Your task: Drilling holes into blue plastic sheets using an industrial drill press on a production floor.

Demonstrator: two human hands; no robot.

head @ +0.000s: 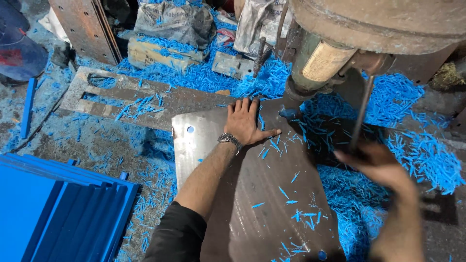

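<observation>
My left hand [245,122] lies flat, fingers apart, on a grey steel plate [272,204] near its far edge, a metal watch on the wrist. My right hand [376,165], blurred, is closed around the lower end of a thin dark metal rod [361,114] that runs up to a large rusty machine [349,39] at the top right. Small blue plastic slivers lie scattered on the plate.
Heaps of blue plastic slivers [427,160] cover the floor around the plate. A stack of blue panels [53,213] sits at the lower left. A slotted metal plate [121,97], grey sacks [174,22] and a wooden block [150,53] lie beyond.
</observation>
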